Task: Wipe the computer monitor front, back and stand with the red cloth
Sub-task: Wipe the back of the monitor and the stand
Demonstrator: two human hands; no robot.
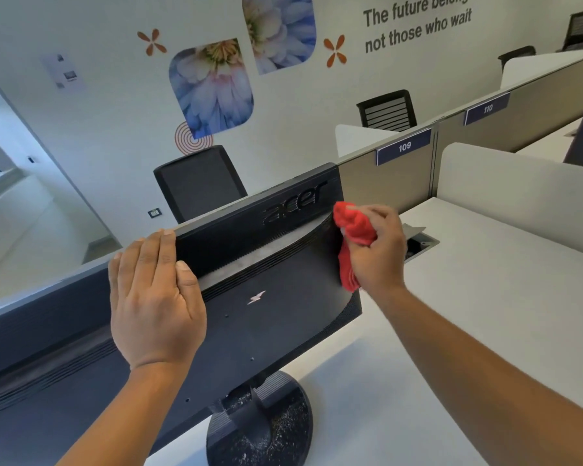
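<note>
A black monitor stands on the white desk with its back turned to me. Its round stand base is speckled with dust. My left hand lies flat on the back near the top edge, fingers curling over the rim. My right hand grips a bunched red cloth and presses it against the right side of the monitor's back, just below the raised logo. The screen side is hidden from me.
The white desk stretches to the right, with an open cable hatch just behind my right hand. Beige partitions with number plates and a white divider border the desk. Black office chairs stand beyond.
</note>
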